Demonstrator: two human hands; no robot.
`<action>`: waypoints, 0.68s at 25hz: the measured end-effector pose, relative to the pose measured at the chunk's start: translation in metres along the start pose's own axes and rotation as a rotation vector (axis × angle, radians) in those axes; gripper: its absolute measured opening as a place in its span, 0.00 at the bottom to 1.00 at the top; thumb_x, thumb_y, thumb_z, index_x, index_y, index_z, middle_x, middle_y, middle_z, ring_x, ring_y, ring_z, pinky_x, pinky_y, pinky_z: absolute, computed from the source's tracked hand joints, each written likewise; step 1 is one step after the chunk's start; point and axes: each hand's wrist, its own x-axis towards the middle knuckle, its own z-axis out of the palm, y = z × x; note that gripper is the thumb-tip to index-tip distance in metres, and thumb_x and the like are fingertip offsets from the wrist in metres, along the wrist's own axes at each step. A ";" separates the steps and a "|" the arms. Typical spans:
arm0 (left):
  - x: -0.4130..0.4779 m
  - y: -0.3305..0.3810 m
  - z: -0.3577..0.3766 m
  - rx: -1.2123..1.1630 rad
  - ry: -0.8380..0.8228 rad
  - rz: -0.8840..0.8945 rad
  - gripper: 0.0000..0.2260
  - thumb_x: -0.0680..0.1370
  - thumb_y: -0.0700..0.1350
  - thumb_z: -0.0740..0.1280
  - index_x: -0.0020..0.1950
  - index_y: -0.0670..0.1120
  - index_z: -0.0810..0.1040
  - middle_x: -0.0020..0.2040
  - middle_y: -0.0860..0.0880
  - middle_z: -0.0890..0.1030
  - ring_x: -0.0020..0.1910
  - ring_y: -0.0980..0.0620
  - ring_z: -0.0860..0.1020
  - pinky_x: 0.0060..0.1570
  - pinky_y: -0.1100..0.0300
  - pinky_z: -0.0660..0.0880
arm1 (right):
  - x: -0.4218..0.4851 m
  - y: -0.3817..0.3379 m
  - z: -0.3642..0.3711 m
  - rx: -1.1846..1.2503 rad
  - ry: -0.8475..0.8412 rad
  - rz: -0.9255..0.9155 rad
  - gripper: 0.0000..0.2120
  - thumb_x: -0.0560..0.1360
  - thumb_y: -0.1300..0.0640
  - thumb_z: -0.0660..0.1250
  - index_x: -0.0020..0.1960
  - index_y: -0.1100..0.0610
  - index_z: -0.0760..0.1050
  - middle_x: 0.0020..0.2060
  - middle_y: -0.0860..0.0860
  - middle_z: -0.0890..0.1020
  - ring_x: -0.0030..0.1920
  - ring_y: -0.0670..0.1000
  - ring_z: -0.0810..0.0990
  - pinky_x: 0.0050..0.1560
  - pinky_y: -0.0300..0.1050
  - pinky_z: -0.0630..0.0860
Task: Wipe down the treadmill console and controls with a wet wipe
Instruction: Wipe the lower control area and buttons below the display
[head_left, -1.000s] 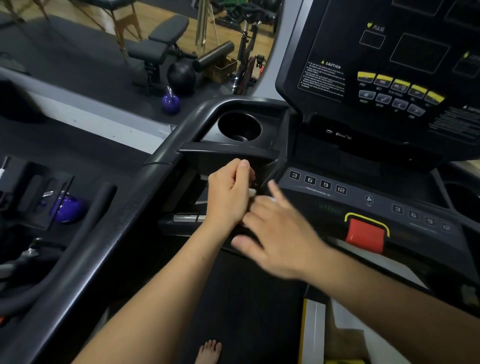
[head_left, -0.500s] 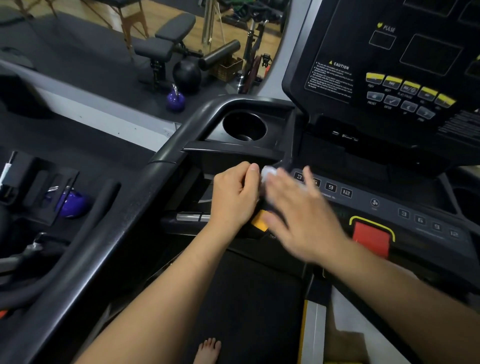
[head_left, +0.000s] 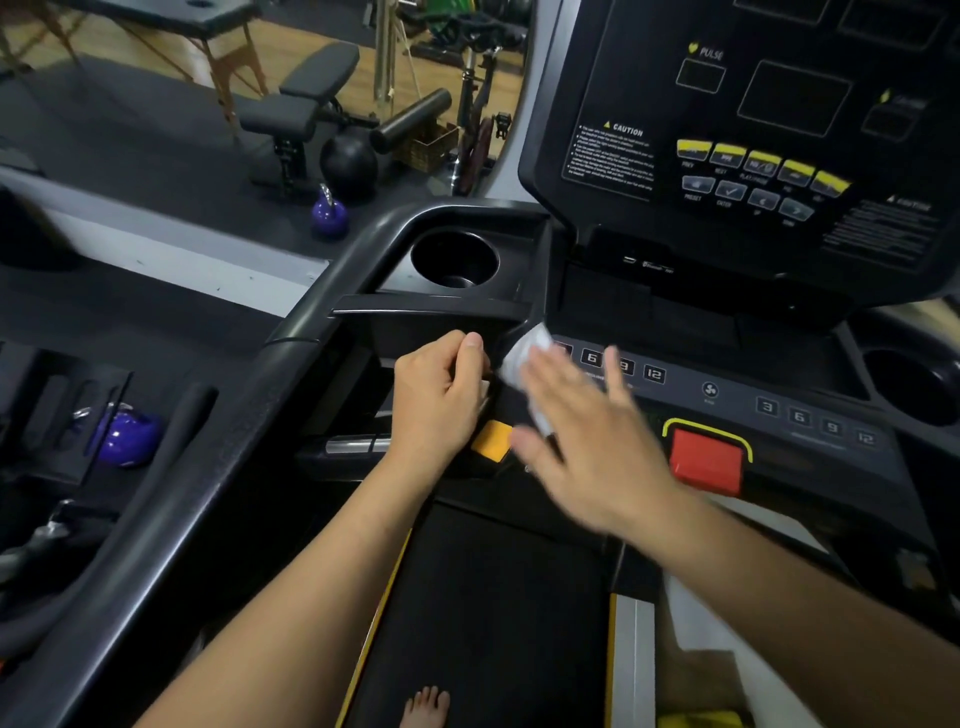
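White wipe (head_left: 524, 353); black console (head_left: 779, 156); red stop button (head_left: 706, 462); purple kettlebell (head_left: 329, 214).

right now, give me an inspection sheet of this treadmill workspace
surface: black treadmill console strip with numbered keys, red stop button, yellow-orange pad
job's things: white wet wipe on the strip's left end, under the right hand
clutter: nothing seen
fingers: right hand flat, blurred, pressing the wipe; left hand fingers curled at the console edge, hold unclear
cables: nothing seen
surroundings: purple kettlebell, black padded bench, black ball on the floor, left; bare foot on the black belt
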 end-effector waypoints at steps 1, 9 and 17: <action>0.000 0.000 0.000 0.005 0.003 0.010 0.17 0.81 0.44 0.59 0.32 0.44 0.75 0.28 0.51 0.76 0.30 0.53 0.75 0.33 0.60 0.70 | -0.013 -0.016 0.005 0.031 0.013 -0.066 0.34 0.79 0.35 0.44 0.77 0.55 0.57 0.77 0.51 0.57 0.77 0.47 0.48 0.75 0.62 0.41; -0.002 0.003 0.000 0.022 -0.016 0.013 0.18 0.81 0.44 0.58 0.33 0.42 0.75 0.28 0.49 0.76 0.31 0.50 0.75 0.35 0.52 0.71 | -0.002 0.021 -0.009 -0.008 -0.068 0.110 0.33 0.79 0.36 0.38 0.79 0.52 0.47 0.78 0.46 0.48 0.77 0.43 0.41 0.74 0.62 0.37; -0.002 0.004 0.001 0.033 -0.003 0.003 0.18 0.81 0.45 0.59 0.32 0.44 0.75 0.29 0.50 0.77 0.31 0.51 0.76 0.35 0.55 0.72 | -0.040 -0.023 0.008 0.116 -0.048 -0.136 0.32 0.79 0.38 0.48 0.77 0.54 0.56 0.77 0.48 0.56 0.77 0.44 0.48 0.75 0.63 0.42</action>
